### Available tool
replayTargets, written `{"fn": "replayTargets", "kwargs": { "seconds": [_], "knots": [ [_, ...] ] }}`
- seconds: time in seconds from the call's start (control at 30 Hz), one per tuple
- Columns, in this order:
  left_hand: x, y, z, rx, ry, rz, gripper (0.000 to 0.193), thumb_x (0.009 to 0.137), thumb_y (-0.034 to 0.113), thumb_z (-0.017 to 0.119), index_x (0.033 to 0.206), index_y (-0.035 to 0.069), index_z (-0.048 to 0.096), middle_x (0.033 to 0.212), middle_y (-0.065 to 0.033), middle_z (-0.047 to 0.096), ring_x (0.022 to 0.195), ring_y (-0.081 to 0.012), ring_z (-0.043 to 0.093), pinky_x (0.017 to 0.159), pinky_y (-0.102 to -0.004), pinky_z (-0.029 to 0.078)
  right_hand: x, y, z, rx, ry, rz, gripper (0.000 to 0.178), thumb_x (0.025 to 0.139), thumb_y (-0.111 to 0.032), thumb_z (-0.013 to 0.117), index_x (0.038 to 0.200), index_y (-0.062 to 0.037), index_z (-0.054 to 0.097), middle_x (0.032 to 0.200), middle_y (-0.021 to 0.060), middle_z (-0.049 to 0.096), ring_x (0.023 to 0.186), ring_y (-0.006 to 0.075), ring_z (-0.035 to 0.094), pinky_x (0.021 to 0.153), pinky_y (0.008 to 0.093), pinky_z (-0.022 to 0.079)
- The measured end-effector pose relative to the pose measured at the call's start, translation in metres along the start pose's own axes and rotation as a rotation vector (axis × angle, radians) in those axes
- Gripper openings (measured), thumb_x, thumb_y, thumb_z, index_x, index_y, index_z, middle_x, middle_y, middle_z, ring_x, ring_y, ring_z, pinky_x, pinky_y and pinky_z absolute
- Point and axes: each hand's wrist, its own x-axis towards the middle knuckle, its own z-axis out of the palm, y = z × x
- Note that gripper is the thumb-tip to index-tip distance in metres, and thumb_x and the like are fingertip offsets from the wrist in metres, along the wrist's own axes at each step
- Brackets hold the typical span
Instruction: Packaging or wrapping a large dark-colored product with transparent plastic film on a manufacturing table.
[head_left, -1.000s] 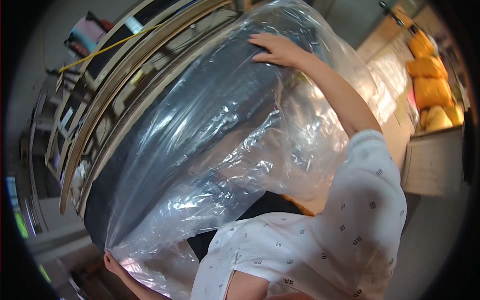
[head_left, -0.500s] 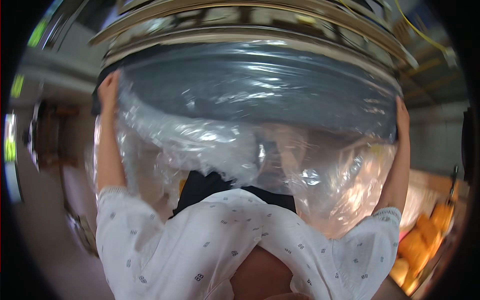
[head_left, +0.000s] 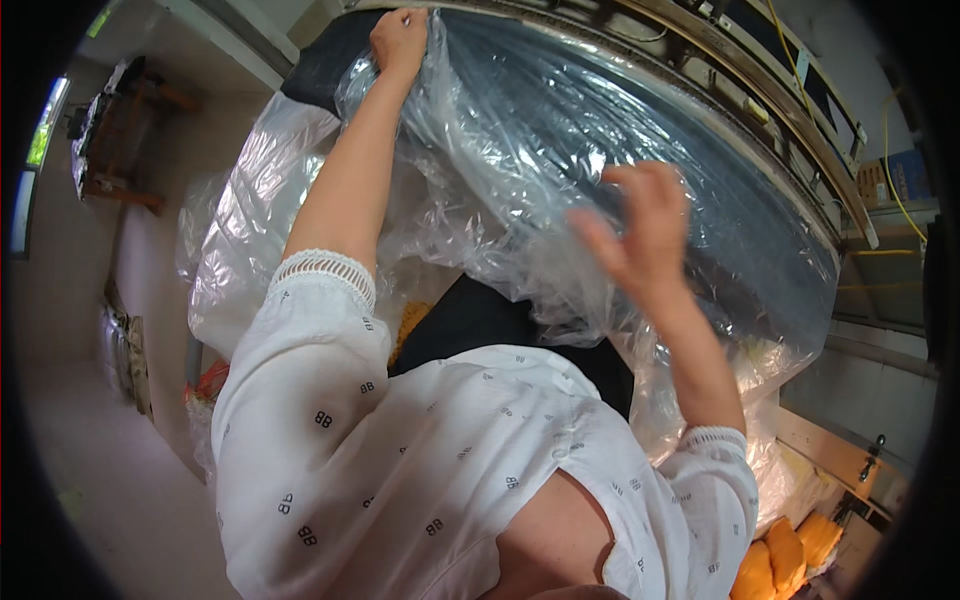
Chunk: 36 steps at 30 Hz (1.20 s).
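A wide sheet of clear plastic (head_left: 470, 150) is spread over dark grey fabric (head_left: 322, 55) and drapes in crinkled folds toward my body. Up at the far left, my left hand (head_left: 402, 42) is closed, pinching the gathered plastic where it lies against the fabric. My right hand (head_left: 648, 230) hovers over the middle of the sheet, thumb and fingers apart, holding nothing. Motion blurs that hand a little, and whether it touches the plastic is unclear.
Beyond the fabric runs a long frame with a wooden rail (head_left: 790, 110). A yellow cord (head_left: 893, 185) hangs at the far right. Orange bundles (head_left: 785, 560) lie low on the right. A wooden stand (head_left: 130, 190) is off to the left.
My right hand has let go of the sheet's right end and come in to the middle, fingers spread. My left hand keeps its grip at the left end. The whole view has turned.
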Motion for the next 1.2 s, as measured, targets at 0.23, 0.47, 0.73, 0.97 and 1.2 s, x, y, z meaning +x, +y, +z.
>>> {"fn": "replayTargets", "kwargs": {
  "seconds": [0.23,0.47,0.73,0.97,1.2],
  "knots": [
    [-0.004,0.018,0.024,-0.046,-0.006,0.017,0.029,0.077,0.034,0.059,0.082,0.007,0.068,0.084,-0.0161,0.063,0.083,-0.0344,0.059,0.073,-0.0403,0.046,0.023,0.005,0.072,0.155,-0.102,0.123,0.024,0.077,-0.020,0.065,0.096,-0.0089,0.055,0.089,0.0076,0.052,0.079,0.0179,0.050,0.066,0.0295,0.038],
    [0.000,0.014,0.013,-0.034,-0.073,-0.026,0.031,0.077,0.039,0.060,0.084,0.009,0.068,0.088,-0.0134,0.064,0.084,-0.0323,0.060,0.074,-0.0388,0.046,-0.022,0.006,-0.034,1.074,-0.856,0.894,0.025,0.084,-0.031,0.060,0.084,-0.0061,0.059,0.072,-0.0004,0.056,0.067,0.0084,0.052,0.062,0.0229,0.043],
    [0.005,0.012,0.023,-0.021,-0.121,0.040,0.034,0.079,0.040,0.059,0.090,0.010,0.068,0.087,-0.0130,0.065,0.084,-0.0312,0.061,0.074,-0.0366,0.046,-0.076,0.006,-0.204,1.759,0.532,-0.236,0.015,0.088,-0.015,0.046,0.073,-0.0178,0.048,0.061,-0.0095,0.046,0.058,0.0053,0.039,0.056,0.0237,0.031],
    [0.009,-0.043,-0.014,0.128,-0.190,0.071,0.035,0.081,0.040,0.057,0.092,0.008,0.068,0.087,-0.0105,0.066,0.078,-0.0251,0.062,0.071,-0.0333,0.046,-0.182,0.095,-0.167,1.372,1.253,0.914,0.041,0.083,-0.040,0.060,0.104,-0.0063,0.055,0.064,-0.0050,0.039,0.050,0.0074,0.033,0.047,0.0195,0.027],
    [-0.001,-0.009,-0.042,0.100,-0.277,0.170,0.035,0.084,0.037,0.056,0.091,0.004,0.066,0.085,-0.0105,0.066,0.079,-0.0258,0.061,0.073,-0.0331,0.045,-0.265,0.111,-0.195,0.794,0.815,1.281,0.017,0.087,-0.028,0.053,0.082,-0.0113,0.056,0.055,-0.0052,0.041,0.048,0.0044,0.036,0.041,0.0212,0.023]
  ]
}}
